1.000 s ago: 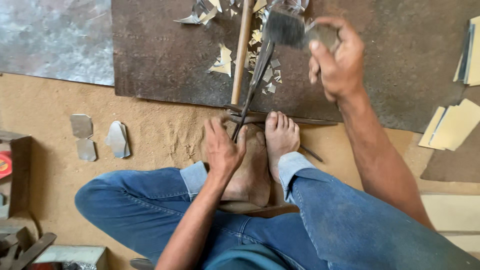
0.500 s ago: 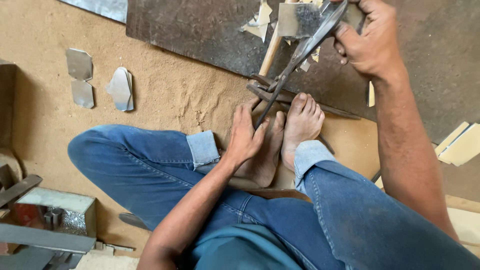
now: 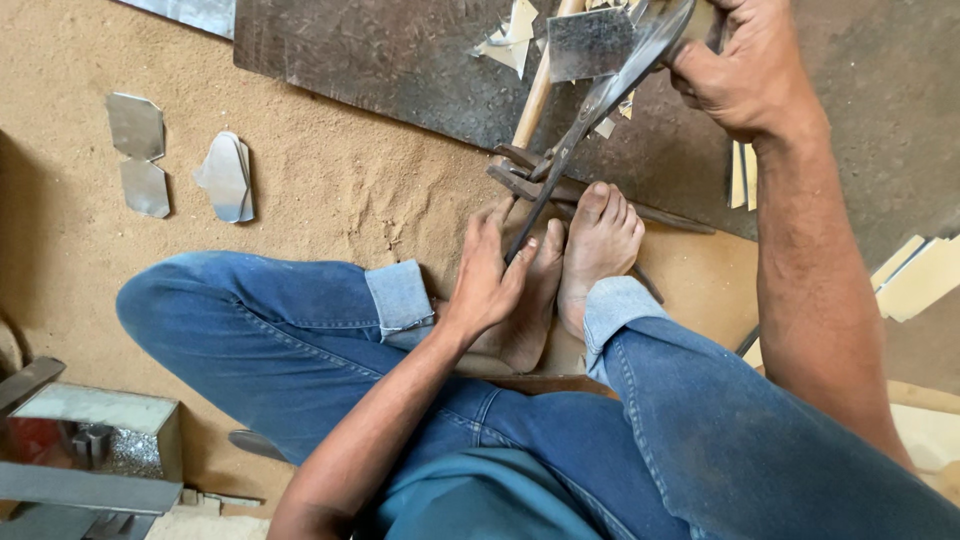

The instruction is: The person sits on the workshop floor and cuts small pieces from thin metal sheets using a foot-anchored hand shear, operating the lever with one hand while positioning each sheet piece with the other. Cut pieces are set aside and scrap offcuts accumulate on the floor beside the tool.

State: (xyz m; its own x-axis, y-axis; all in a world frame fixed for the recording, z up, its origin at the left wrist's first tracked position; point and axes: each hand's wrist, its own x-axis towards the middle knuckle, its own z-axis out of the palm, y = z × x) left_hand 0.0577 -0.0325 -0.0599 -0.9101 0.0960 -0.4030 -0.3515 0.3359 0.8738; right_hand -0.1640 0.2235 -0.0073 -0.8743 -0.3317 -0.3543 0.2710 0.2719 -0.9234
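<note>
I sit on a sandy floor in blue jeans with bare feet (image 3: 590, 260) pressed on large metal shears (image 3: 585, 115). My left hand (image 3: 490, 275) rests by my feet and grips the lower handle of the shears. My right hand (image 3: 745, 70) is at the top right, closed on the upper handle. A small grey sheet-metal piece (image 3: 590, 42) sits in the jaws of the shears. A wooden stick (image 3: 535, 95) lies beside the blades on a dark metal plate (image 3: 380, 60).
Cut metal shapes (image 3: 225, 175) and two more pieces (image 3: 140, 150) lie on the sand at left. Pale offcuts (image 3: 920, 275) lie at right, scraps (image 3: 510, 35) at top. A metal box (image 3: 95, 425) stands at lower left.
The view has shifted closer and leftward. My right hand has moved a little, still at the upper handle. My left hand stays at my feet.
</note>
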